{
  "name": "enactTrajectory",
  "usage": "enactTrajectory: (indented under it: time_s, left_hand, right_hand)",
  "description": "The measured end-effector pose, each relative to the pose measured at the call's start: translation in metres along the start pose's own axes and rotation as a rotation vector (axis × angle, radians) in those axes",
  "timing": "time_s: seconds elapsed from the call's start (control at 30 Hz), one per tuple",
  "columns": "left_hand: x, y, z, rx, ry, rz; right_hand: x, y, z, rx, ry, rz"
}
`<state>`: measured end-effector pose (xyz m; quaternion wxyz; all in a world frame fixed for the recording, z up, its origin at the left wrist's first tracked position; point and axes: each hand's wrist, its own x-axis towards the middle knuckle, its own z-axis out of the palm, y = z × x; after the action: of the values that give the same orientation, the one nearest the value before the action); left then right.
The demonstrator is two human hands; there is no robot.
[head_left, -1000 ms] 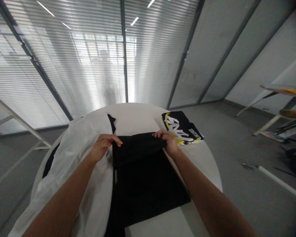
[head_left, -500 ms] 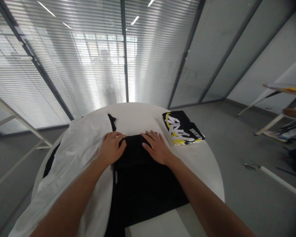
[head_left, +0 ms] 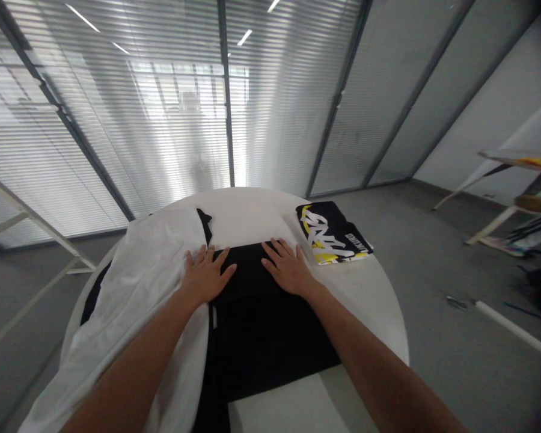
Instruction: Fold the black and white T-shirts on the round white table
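Your left hand (head_left: 206, 278) and right hand (head_left: 288, 269) press flat, fingers spread wide, on black garment (head_left: 270, 343). Far edge folded over; white cloth (head_left: 126, 282) lies unfolded left; folded printed garment (head_left: 329, 233) far right.

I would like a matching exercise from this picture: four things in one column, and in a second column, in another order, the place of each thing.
Things:
1. Left hand
2. Right hand
3. White cloth
4. Black-and-yellow printed item

Places:
A. Flat on the black cloth, nearest the printed item
B. Near the far right edge of the round white table
C. Across the black cloth's edge, beside the white cloth
D. Draped over the table's left side

Right pairs: 1-C, 2-A, 3-D, 4-B
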<state>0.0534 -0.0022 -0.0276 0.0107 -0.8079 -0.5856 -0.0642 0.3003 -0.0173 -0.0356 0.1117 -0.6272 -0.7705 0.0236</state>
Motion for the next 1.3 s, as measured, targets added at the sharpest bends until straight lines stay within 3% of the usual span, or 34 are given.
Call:
enactTrajectory:
  time_s: [0.1, 0.23, 0.33, 0.43, 0.57, 0.63, 0.77, 0.83, 1.07, 1.3]
  left_hand:
    - [-0.003, 0.003, -0.008, 0.051, 0.101, -0.033]
    - [-0.008, 0.015, -0.017, 0.005, 0.157, 0.103]
    - [-0.012, 0.024, -0.012, -0.081, 0.053, 0.227]
    - [-0.014, 0.027, -0.004, -0.122, -0.080, 0.264]
    - [-0.014, 0.024, -0.002, -0.153, -0.118, 0.263]
    - [-0.012, 0.021, -0.004, -0.144, -0.080, 0.209]
    - [-0.006, 0.014, -0.010, -0.045, 0.078, -0.098]
    - [-0.003, 0.010, -0.012, -0.017, 0.089, -0.195]
    - [0.001, 0.006, -0.016, -0.043, 0.065, -0.141]
    - [0.008, -0.002, -0.015, -0.037, 0.077, -0.313]
  right_hand:
    - [0.001, 0.005, 0.001, -0.041, 0.092, 0.127]
    - [0.004, 0.006, -0.004, -0.033, 0.215, 0.246]
    - [0.003, 0.001, -0.007, -0.007, 0.240, 0.270]
    - [0.002, -0.003, -0.008, -0.007, 0.184, 0.305]
    - [0.003, 0.000, -0.008, -0.002, 0.127, 0.320]
    - [0.004, 0.003, -0.008, 0.014, 0.127, 0.310]
    - [0.005, 0.007, -0.014, 0.062, 0.140, 0.344]
    - [0.005, 0.007, -0.018, 0.076, 0.134, 0.403]
    - [0.007, 0.012, -0.020, 0.140, 0.032, 0.459]
    - [0.011, 0.021, -0.020, 0.254, -0.012, 0.440]
